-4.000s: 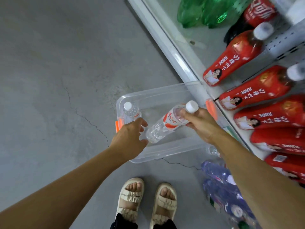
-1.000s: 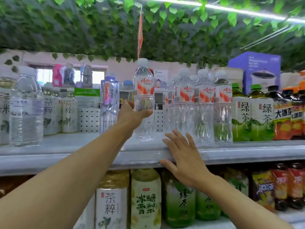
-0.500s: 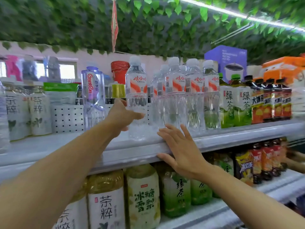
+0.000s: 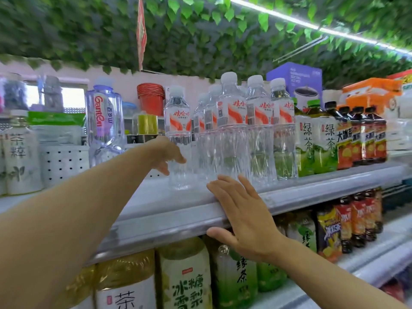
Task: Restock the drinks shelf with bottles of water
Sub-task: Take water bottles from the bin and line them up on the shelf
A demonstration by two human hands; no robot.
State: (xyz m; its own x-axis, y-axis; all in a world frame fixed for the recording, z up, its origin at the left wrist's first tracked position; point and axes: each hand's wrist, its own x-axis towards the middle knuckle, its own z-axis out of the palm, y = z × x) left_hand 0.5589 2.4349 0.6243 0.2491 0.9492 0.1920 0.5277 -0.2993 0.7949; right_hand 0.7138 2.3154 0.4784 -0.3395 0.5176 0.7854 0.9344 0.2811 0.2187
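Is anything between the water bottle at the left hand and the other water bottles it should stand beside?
Nothing visible. The water bottle stands upright on the shelf, left hand at its side; only bare shelf separates it from the row of water bottles.

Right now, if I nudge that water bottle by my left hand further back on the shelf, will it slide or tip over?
The water bottle is tall and narrow and stands upright, so a push near its cap would probably tip it; a push low down should slide it. It looks full, so fairly heavy and steady. Its thin ribbed plastic may flex slightly. The left hand sits low beside it, fingers loose.
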